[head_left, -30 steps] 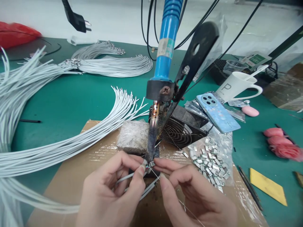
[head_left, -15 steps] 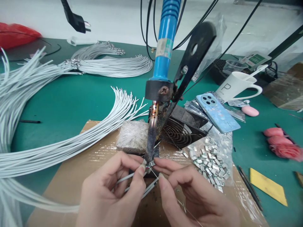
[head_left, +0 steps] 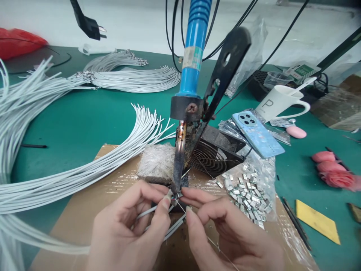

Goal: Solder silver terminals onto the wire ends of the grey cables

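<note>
At the bottom middle of the frame, two hands meet under a hot tip. Left hand [head_left: 132,229] pinches a white wire [head_left: 146,213] between thumb and finger, closed tight on it. Right hand [head_left: 231,233] is closed on a thin solder thread [head_left: 214,244] that runs off to the lower right, and its fingertips seem to steady a tiny metal clip [head_left: 178,194] at the wire's end. More white wires poke out below the left fingers.

Wire end, clip and solder all touch the iron tip [head_left: 175,184] in the middle of the frame. So the step in hand looks like joining the clip to the wire with melted solder. Next, I think both hands must stay very still, then draw the wire back from the tip once the joint looks shiny, with fingers kept off the hot metal.

Both hands work over a cardboard sheet [head_left: 84,210]. To the right, a heap of clips [head_left: 248,195] lies on clear plastic. Behind the tip sit a grey block [head_left: 156,163] and a dark fan [head_left: 214,154]. Higher up, the iron's blue handle [head_left: 194,49] hangs in a black holder [head_left: 225,64]. At middle right lie a blue phone [head_left: 258,133] and a white mug [head_left: 279,101]. Left and upper left, long bundles [head_left: 56,124] of white wire curve over the green table [head_left: 93,116].
</note>
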{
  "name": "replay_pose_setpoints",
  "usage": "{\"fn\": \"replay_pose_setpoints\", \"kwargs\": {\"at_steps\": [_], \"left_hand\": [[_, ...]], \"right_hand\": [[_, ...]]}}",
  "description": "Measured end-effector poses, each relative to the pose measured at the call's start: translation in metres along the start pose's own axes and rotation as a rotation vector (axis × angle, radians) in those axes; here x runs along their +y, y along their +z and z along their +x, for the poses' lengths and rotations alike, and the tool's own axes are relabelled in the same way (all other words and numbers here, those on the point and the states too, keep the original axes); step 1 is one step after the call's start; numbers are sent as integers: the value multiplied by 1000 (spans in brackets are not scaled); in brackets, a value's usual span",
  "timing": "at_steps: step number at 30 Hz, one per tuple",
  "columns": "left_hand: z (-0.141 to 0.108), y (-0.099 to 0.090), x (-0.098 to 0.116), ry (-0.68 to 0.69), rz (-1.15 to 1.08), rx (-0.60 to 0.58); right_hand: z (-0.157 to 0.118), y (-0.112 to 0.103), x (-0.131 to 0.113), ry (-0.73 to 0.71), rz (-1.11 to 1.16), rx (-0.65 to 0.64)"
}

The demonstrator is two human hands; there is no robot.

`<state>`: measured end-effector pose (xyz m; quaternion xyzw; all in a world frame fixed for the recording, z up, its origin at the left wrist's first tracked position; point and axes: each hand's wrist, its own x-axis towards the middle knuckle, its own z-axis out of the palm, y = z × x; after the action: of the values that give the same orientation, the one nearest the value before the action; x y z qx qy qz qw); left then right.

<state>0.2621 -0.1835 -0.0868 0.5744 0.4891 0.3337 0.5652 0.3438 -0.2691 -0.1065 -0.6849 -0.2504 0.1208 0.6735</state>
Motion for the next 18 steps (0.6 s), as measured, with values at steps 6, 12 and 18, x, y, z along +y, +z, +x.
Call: {"fn": "replay_pose_setpoints", "kwargs": {"at_steps": [6, 12, 18], "left_hand": [[8, -10, -11, 97, 74, -152], [9, -10, -13, 87, 60, -161], [5, -12, -10, 81, 68, -154]], "right_hand": [[-2, 0, 2, 26, -9, -1], [-2, 2, 2, 18, -5, 10], [-2, 1, 1, 18, -14, 26]]}}
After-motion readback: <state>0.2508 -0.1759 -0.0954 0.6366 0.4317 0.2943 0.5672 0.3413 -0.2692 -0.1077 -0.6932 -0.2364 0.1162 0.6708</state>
